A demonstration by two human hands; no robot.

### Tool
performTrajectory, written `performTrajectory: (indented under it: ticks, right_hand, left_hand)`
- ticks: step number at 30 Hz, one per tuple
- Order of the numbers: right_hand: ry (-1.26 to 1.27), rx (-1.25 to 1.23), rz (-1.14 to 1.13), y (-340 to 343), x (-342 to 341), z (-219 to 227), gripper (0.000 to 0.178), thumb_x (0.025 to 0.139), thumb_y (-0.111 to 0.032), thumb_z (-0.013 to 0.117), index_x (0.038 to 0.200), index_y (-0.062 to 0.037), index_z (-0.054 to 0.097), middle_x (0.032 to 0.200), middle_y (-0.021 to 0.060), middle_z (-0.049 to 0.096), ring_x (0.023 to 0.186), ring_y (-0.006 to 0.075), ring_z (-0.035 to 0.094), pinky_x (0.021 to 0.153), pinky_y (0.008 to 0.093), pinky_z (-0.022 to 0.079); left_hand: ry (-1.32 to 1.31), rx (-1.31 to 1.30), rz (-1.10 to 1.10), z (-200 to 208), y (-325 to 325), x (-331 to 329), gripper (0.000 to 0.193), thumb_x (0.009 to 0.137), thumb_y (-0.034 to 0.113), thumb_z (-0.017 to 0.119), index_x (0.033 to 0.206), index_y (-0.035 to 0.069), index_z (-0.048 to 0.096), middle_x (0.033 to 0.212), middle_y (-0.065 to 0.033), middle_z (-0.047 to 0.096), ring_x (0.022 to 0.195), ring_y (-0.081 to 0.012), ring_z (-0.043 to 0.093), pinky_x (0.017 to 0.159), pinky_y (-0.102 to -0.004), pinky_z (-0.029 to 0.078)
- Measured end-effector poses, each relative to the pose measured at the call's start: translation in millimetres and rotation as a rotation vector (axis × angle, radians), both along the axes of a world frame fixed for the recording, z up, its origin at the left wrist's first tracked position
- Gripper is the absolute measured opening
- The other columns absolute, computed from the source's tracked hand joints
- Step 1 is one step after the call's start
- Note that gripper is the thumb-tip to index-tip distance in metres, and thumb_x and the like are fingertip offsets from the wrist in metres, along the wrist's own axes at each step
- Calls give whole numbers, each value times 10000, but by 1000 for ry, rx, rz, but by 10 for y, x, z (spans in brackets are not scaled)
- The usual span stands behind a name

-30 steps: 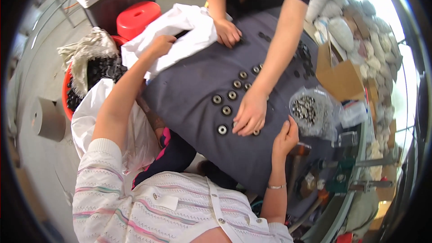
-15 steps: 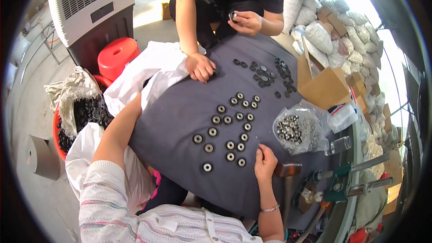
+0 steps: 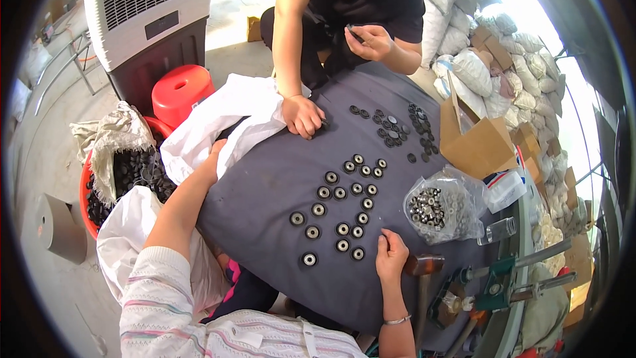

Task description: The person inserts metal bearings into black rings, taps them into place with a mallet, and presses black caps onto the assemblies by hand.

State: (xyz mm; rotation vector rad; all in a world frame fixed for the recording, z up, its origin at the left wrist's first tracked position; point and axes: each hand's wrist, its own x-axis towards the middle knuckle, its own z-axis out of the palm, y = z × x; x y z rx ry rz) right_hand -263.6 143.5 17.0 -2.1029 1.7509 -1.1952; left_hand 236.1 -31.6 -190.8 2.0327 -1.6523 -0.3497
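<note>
My right hand [image 3: 392, 253] rests low over the grey cloth-covered table [image 3: 255, 189], its fingers curled in and thumb against the index finger. Whatever lies inside that grip, if anything, is hidden. Left of it, several black rollers with metal bearing centres [image 3: 342, 229] lie spread on the cloth. My left hand [image 3: 213, 158] reaches to the white fabric [image 3: 242, 103] at the table's left edge; its fingers are mostly concealed there. Across the table, a co-worker's hand [image 3: 372, 43] holds up a small black part [image 3: 356, 34], while their other hand [image 3: 303, 116] rests on the table with a dark piece.
Black discs [image 3: 392, 129] lie farther back. A clear bag of metal bearings [image 3: 440, 209], an open cardboard box [image 3: 480, 146], a hammer [image 3: 424, 265] and a green clamp [image 3: 497, 282] line the right side. At left stand a red stool [image 3: 182, 96] and a red tub [image 3: 86, 195] of black pieces.
The whole view has shifted slightly, so the scene sits lower and farther right. The co-worker has turned the raised black part. My right hand stays beside the rollers, my left by the white fabric.
</note>
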Motion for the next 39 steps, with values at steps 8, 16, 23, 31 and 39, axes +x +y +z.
performTrajectory:
  ticks: [8, 16, 23, 31, 39]
  right_hand:
    - [-11, 19, -4, 69, -16, 16, 135, 849, -7, 595, 972, 19, 644, 849, 146, 653, 744, 249, 641, 700, 318, 500]
    - [-6, 40, 15, -1, 10, -4, 141, 865, -33, 585, 987, 7, 644, 881, 159, 647, 768, 307, 641, 696, 353, 508]
    - [18, 42, 12, 0, -55, -89, 153, 858, -26, 586, 994, 17, 642, 888, 147, 656, 755, 285, 642, 696, 341, 506]
    - [-18, 26, 8, 40, -124, -114, 154, 852, -29, 594, 993, 9, 643, 881, 149, 651, 754, 298, 640, 689, 350, 505]
    - [15, 32, 8, -9, -21, -26, 145, 858, -41, 604, 993, -5, 644, 888, 159, 651, 771, 321, 645, 694, 366, 510]
  left_hand:
    - [-89, 88, 93, 102, -296, -8, 248, 863, 141, 473, 974, 84, 687, 985, -157, 697, 951, -349, 655, 839, -429, 493]
    - [363, -345, 132, 472, 25, 170, 189, 761, 9, 571, 947, 26, 604, 829, -178, 663, 770, -327, 678, 700, -389, 530]
    - [1638, -342, 20, 1226, 501, -47, 217, 852, -73, 518, 1029, 49, 492, 924, -122, 602, 797, -280, 676, 693, -360, 546]
    - [1662, -296, -139, 1535, 742, 10, 234, 842, -63, 540, 1025, 81, 511, 960, -155, 645, 799, -254, 659, 721, -356, 523]
    - [878, -90, 8, 1337, 503, -94, 197, 783, -76, 547, 950, 19, 590, 782, -72, 622, 609, -135, 600, 545, -262, 496]
